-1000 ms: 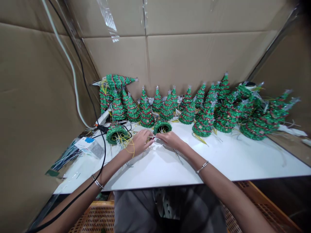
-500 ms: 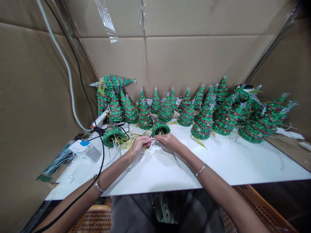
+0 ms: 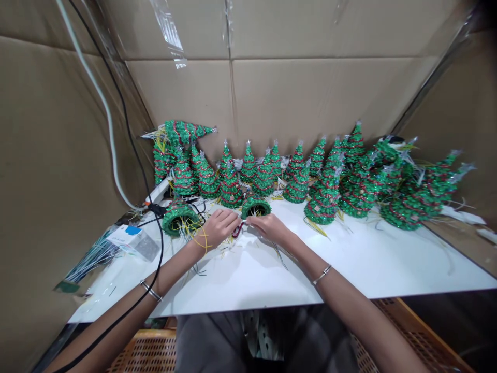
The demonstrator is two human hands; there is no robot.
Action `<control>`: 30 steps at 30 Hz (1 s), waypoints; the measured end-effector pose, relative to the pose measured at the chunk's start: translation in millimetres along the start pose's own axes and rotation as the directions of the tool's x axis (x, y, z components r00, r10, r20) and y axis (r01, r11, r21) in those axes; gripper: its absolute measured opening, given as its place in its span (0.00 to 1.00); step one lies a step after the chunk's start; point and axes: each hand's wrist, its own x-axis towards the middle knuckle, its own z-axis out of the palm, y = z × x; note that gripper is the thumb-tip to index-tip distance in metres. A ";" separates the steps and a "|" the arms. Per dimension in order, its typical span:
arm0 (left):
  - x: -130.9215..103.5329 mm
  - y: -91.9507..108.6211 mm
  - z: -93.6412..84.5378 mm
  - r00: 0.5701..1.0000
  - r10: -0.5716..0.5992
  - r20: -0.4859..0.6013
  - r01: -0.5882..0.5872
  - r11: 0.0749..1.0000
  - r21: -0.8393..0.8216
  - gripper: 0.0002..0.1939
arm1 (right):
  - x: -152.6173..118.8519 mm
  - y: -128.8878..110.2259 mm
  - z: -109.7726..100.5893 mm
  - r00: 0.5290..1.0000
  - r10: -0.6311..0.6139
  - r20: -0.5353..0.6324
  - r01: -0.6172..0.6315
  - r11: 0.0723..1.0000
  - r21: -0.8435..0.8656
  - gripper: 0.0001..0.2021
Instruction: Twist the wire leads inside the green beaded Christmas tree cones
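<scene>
An orange crate (image 3: 153, 348) was seen below the white table (image 3: 267, 280), nearer than the lying tree (image 3: 254, 201), the landmark. Just in front of that tree, a small red tool (image 3: 236, 229) was held, mostly covered, in the curled left hand (image 3: 220, 229). A thin white piece (image 3: 244, 221) was pinched in the nearly closed fingertips of the right hand (image 3: 271, 228). The landmark tree was bushy and green, its round, dark, hollow base turned toward the hands, with pale and yellow wires inside. Left of it, another tipped tree (image 3: 179, 208) was placed, trailing yellow wires. Behind it, red-garlanded, star-topped trees (image 3: 231, 186) were lined up before a cardboard wall (image 3: 310, 93).
</scene>
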 end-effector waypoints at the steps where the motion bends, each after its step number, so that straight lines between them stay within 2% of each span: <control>1: 0.5 0.1 0.6 1.000 -0.007 0.002 0.007 1.000 -0.010 0.11 | -0.2 -0.2 -0.2 1.000 0.003 -0.005 -0.003 1.000 0.001 0.09; 4: 2.0 6.5 2.8 0.986 -0.166 0.019 0.166 0.967 -0.194 0.15 | -0.1 -0.1 -1.0 1.000 0.000 -0.005 0.000 1.000 0.000 0.09; 5: 2.5 10.5 4.0 0.966 -0.256 0.038 0.255 0.917 -0.306 0.17 | 0.1 0.1 -1.2 1.000 -0.006 -0.006 0.006 1.000 -0.001 0.09; 6: 3.0 15.2 5.4 0.931 -0.358 0.075 0.352 0.826 -0.440 0.18 | 0.4 0.3 -1.4 1.000 -0.015 -0.009 0.015 1.000 -0.001 0.09; 7: 3.7 20.1 7.0 0.880 -0.455 0.135 0.442 0.683 -0.581 0.19 | 0.6 0.4 -1.5 1.000 -0.023 -0.014 0.023 1.000 -0.001 0.09; 8: 4.6 25.0 8.7 0.815 -0.536 0.219 0.511 0.488 -0.707 0.20 | 0.8 0.6 -1.6 0.999 -0.031 -0.021 0.031 1.000 -0.001 0.08; 9: 5.8 29.6 10.4 0.742 -0.591 0.316 0.544 0.255 -0.800 0.19 | 1.0 0.7 -1.6 0.999 -0.038 -0.027 0.038 0.999 -0.003 0.08; 11: 8.8 37.1 13.2 0.616 -0.582 0.531 0.508 -0.221 -0.832 0.17 | 1.0 0.6 -1.6 0.998 -0.047 -0.031 0.047 0.999 -0.008 0.08; 12: 10.2 39.6 13.9 0.582 -0.533 0.614 0.463 -0.404 -0.789 0.16 | 0.9 0.6 -1.6 0.998 -0.050 -0.031 0.050 0.999 -0.010 0.08; 13: 11.5 41.2 14.1 0.567 -0.478 0.671 0.425 -0.529 -0.735 0.15 | 0.8 0.5 -1.6 0.998 -0.053 -0.033 0.053 0.999 -0.010 0.08; 14: 12.3 41.9 13.6 0.563 -0.439 0.700 0.403 -0.594 -0.697 0.14 | 0.7 0.6 -1.6 0.998 -0.054 -0.036 0.053 0.999 -0.008 0.08; 15: 12.6 41.6 12.5 0.569 -0.426 0.704 0.407 -0.598 -0.691 0.13 | 0.5 0.7 -1.7 0.998 -0.051 -0.043 0.050 0.999 -0.005 0.08; 16: 12.3 40.5 10.8 0.583 -0.443 0.682 0.437 -0.537 -0.722 0.14 | 0.3 0.9 -1.7 0.998 -0.046 -0.050 0.046 0.999 -0.001 0.08; 17: 11.4 38.4 8.7 0.604 -0.489 0.630 0.481 -0.406 -0.777 0.14 | 0.1 1.1 -1.7 0.998 -0.041 -0.056 0.041 0.999 0.003 0.08; 18: 10.0 35.5 6.5 0.641 -0.541 0.545 0.528 -0.205 -0.824 0.15 | -0.2 1.4 -1.6 0.998 -0.035 -0.059 0.035 0.999 0.008 0.09; 20: 6.0 28.0 2.6 0.772 -0.564 0.293 0.536 0.328 -0.778 0.16 | -0.6 1.9 -1.4 0.998 -0.024 -0.062 0.024 1.000 0.013 0.09; 21: 3.8 23.7 1.5 0.845 -0.508 0.165 0.476 0.577 -0.663 0.15 | -0.8 2.0 -1.2 0.998 -0.019 -0.064 0.020 1.000 0.016 0.09; 22: 1.5 19.4 1.2 0.905 -0.421 0.064 0.392 0.765 -0.511 0.15 | -1.0 2.1 -1.1 0.998 -0.015 -0.068 0.016 1.000 0.018 0.09; 23: -0.5 15.3 1.6 0.946 -0.325 -0.005 0.303 0.887 -0.348 0.15 | -1.1 2.1 -1.0 0.997 -0.013 -0.072 0.014 1.000 0.020 0.09; 24: -2.3 11.5 2.7 0.971 -0.233 -0.048 0.219 0.956 -0.197 0.15 | -1.2 2.1 -1.0 0.997 -0.012 -0.076 0.013 1.000 0.021 0.09; 25: -3.7 8.2 4.3 0.985 -0.158 -0.075 0.153 0.986 -0.067 0.16 | -1.3 2.1 -0.9 0.997 -0.010 -0.078 0.012 1.000 0.022 0.10; 27: -5.4 3.4 7.6 0.993 -0.053 -0.102 0.065 0.991 0.119 0.16 | -1.6 2.4 -0.4 0.997 -0.005 -0.079 0.007 1.000 0.019 0.10; 30: -4.8 1.3 9.5 0.996 0.000 -0.087 0.017 0.981 0.195 0.14 | -2.0 3.6 0.7 0.997 -0.001 -0.079 0.002 1.000 0.016 0.10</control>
